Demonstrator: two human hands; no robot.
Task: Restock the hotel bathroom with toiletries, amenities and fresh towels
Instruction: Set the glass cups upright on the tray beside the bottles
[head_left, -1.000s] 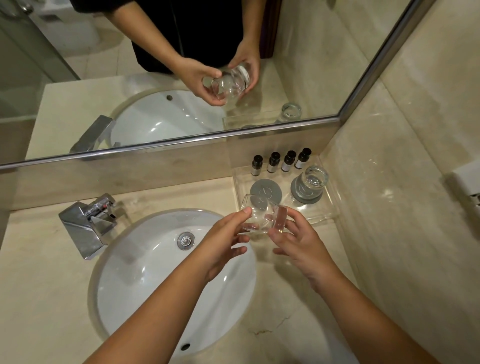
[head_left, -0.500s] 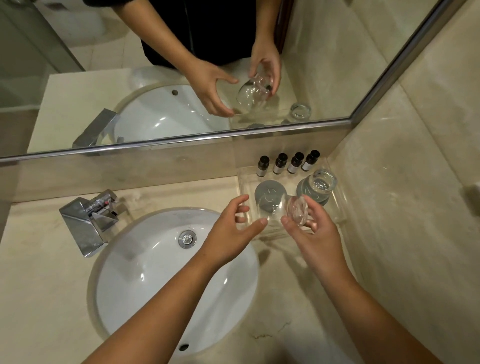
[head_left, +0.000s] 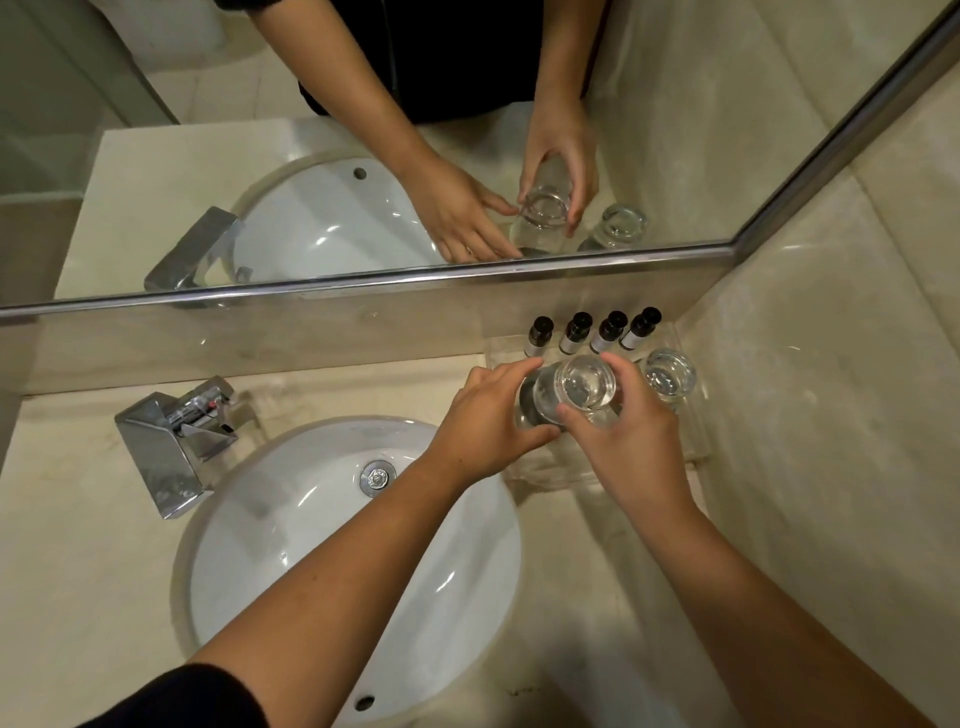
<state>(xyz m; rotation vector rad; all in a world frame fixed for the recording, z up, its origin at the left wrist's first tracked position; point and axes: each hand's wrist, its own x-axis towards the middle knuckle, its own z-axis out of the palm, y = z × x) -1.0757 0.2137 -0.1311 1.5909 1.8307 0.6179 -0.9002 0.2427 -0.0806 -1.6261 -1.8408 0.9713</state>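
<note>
Fingers of both hands ring the glass over the tray.

Glass went from tilted on its side over the basin edge to bottom-up over the grey coaster at centre right of frame. Right hand now grips it from above; left hand shifted to its side (fingertips touching). Camera moved closer.
</note>
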